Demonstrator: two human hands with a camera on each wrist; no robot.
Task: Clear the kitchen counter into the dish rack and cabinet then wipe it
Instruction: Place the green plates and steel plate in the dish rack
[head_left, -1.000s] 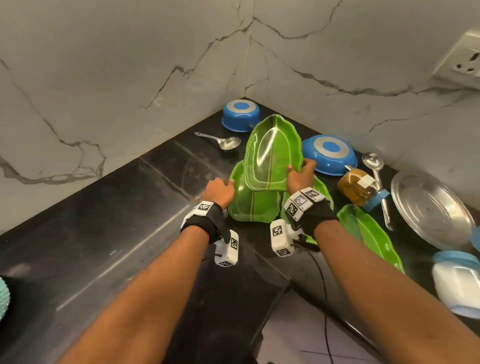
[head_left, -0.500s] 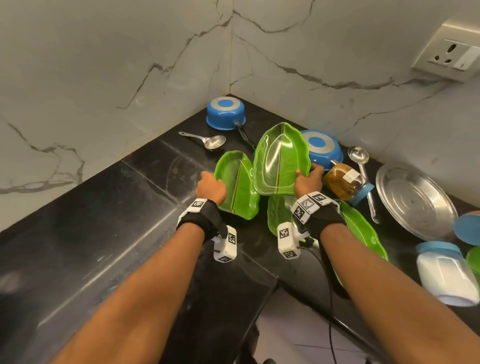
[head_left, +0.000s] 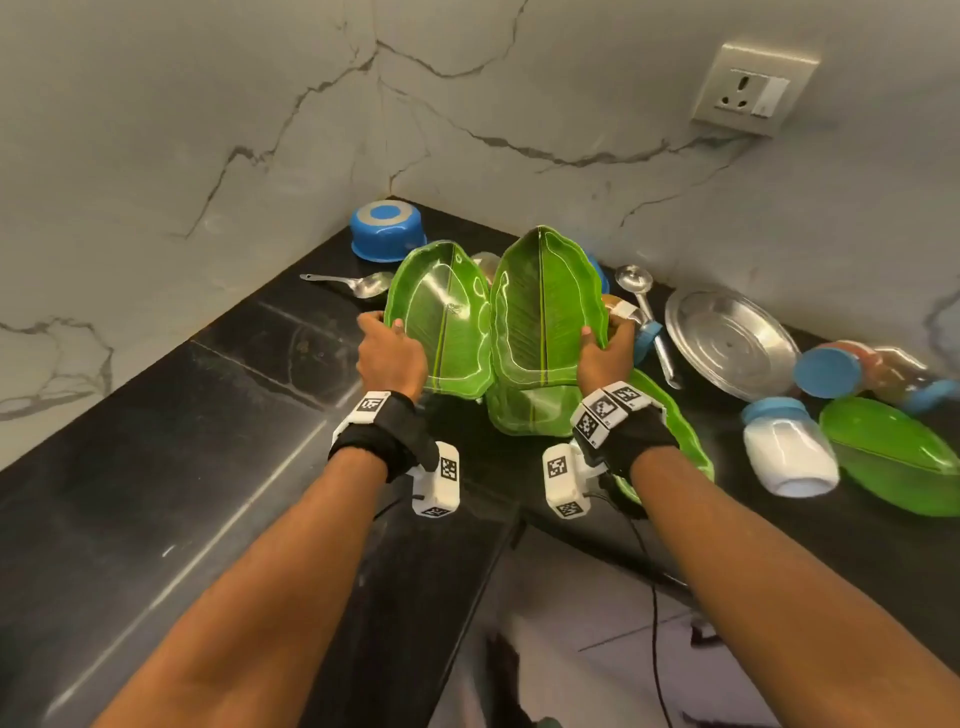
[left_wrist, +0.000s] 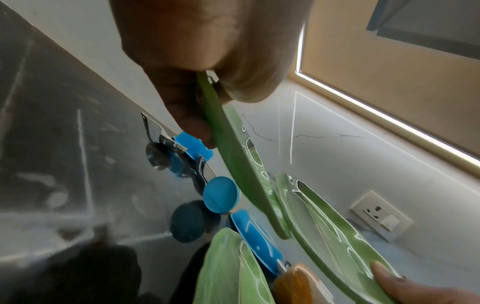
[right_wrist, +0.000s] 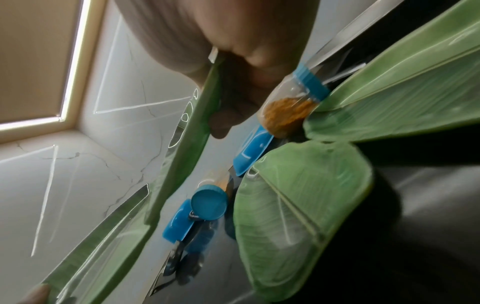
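Two green leaf-shaped plates stand lifted side by side over the black counter (head_left: 218, 415). My left hand (head_left: 390, 347) grips the left plate (head_left: 441, 317) by its outer rim, thumb on the inside; the left wrist view shows that rim (left_wrist: 233, 164) pinched between thumb and fingers. My right hand (head_left: 605, 349) grips the right plate (head_left: 545, 306) the same way, edge-on (right_wrist: 192, 131) in the right wrist view. Two more green plates (head_left: 535, 410) (head_left: 675, 436) lie flat on the counter beneath.
A blue bowl (head_left: 387, 231) sits upturned in the corner, a spoon (head_left: 353, 283) beside it. Right of the plates lie a ladle (head_left: 644, 312), a steel plate (head_left: 732, 343), a spice jar (right_wrist: 288, 111), a white jar (head_left: 789, 452), another green plate (head_left: 893, 457). A wall socket (head_left: 753, 88) is above.
Both hands raised their green plates off the counter and tilted them upright, side by side. The left plate, lying low a second ago, is now lifted. The view shifted right.
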